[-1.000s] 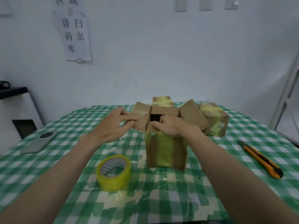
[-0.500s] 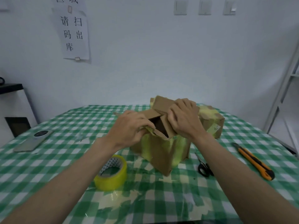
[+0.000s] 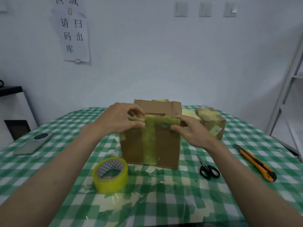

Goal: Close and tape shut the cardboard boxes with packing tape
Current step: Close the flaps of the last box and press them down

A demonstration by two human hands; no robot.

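Note:
A brown cardboard box [image 3: 134, 148] with old yellowish tape down its front stands in the middle of the table. Its far flap [image 3: 157, 106] stands upright; the near flap [image 3: 161, 120], covered in yellowish tape, lies folded over the top. My left hand [image 3: 118, 118] pinches the near flap's left end between thumb and fingers. My right hand [image 3: 191, 131] grips the flap's right end, thumb on the box's front. A roll of yellow packing tape [image 3: 110, 175] lies in front of the box, left of centre.
Black-handled scissors [image 3: 207, 167] lie right of the box, an orange utility knife [image 3: 255, 163] further right. A taped box [image 3: 211, 122] sits behind at right. A phone [image 3: 33, 143] lies at the left. Green checked tablecloth [image 3: 164, 202] bears tape scraps. A metal shelf [image 3: 293, 89] stands at right.
The box was turned and set square to me. Both hands moved from the side flaps to the near flap's two ends and folded it over the opening.

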